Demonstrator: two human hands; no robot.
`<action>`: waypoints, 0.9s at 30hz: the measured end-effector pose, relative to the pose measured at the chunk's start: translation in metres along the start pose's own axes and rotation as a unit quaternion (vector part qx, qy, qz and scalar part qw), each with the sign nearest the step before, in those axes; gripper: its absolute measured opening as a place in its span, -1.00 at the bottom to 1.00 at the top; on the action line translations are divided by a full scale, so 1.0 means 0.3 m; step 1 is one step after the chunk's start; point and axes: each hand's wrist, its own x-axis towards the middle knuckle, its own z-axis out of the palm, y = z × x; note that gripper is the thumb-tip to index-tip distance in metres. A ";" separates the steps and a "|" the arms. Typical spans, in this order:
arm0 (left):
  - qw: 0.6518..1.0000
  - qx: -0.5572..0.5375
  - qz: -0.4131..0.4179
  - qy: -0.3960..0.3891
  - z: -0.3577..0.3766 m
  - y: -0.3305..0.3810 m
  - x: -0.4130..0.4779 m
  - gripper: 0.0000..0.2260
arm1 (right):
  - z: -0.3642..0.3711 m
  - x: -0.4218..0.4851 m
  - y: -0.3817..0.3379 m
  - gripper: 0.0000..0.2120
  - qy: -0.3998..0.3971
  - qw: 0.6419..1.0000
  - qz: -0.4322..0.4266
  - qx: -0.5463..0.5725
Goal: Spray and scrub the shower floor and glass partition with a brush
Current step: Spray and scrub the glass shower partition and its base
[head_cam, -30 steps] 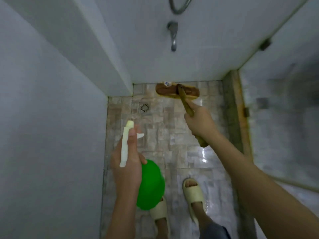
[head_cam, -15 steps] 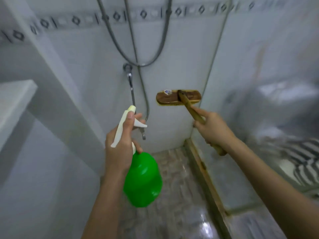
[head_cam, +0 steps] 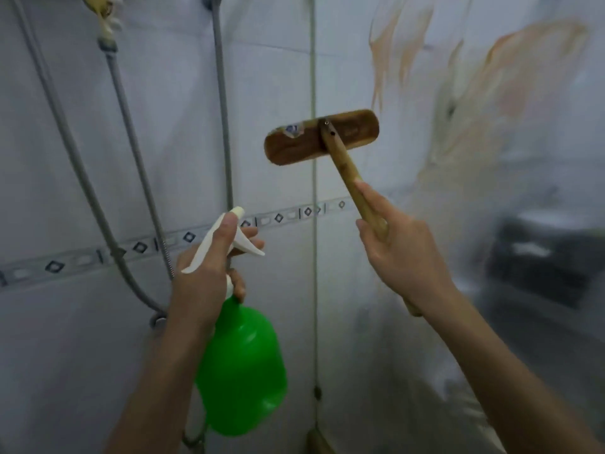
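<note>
My left hand (head_cam: pixel 204 276) grips the white trigger head of a green spray bottle (head_cam: pixel 242 368), held upright at lower centre with the nozzle pointing right. My right hand (head_cam: pixel 402 257) holds the wooden handle of a scrub brush (head_cam: pixel 322 137), index finger stretched along the handle. The brush head is raised in the air, in front of the seam between the tiled wall and the glass partition (head_cam: pixel 491 158). The frosted glass fills the right side and bears orange-brown streaks near its top. The shower floor is out of view.
Grey shower hoses (head_cam: pixel 131 149) hang down the white tiled wall on the left, ending at a metal fitting (head_cam: pixel 159 320). A patterned tile border (head_cam: pixel 140 247) runs across the wall. A wooden sill corner (head_cam: pixel 319 442) shows at the bottom.
The view has tilted up from the floor to the wall and glass. The brush has lifted off the floor and now hangs high by the partition; the bottle has risen too.
</note>
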 end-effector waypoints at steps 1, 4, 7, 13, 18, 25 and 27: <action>1.000 0.001 0.008 -0.011 0.024 -0.001 0.042 -0.69 | -0.008 0.041 0.005 -0.45 0.027 1.000 -0.011 -0.004; 0.999 -0.011 0.025 -0.037 0.094 -0.010 0.164 -0.65 | -0.028 0.148 0.025 -0.43 0.105 0.993 -0.052 -0.013; 0.997 -0.019 0.020 -0.074 0.155 0.002 0.279 -0.59 | -0.048 0.231 0.040 -0.44 0.171 0.982 -0.075 -0.023; 0.988 -0.052 0.064 -0.130 0.270 0.084 0.520 -0.69 | -0.113 0.379 0.031 -0.45 0.273 0.952 -0.093 -0.104; 0.974 -0.095 0.072 -0.195 0.377 0.148 0.740 -0.61 | -0.155 0.506 -0.003 -0.43 0.309 0.927 -0.050 -0.208; 0.937 -0.209 0.054 -0.275 0.490 0.238 0.951 -0.61 | -0.166 0.674 -0.068 -0.41 0.333 0.879 0.005 -0.341; 0.932 -0.208 0.070 -0.287 0.516 0.247 0.984 -0.59 | -0.169 0.701 -0.082 -0.40 0.340 0.863 0.007 -0.374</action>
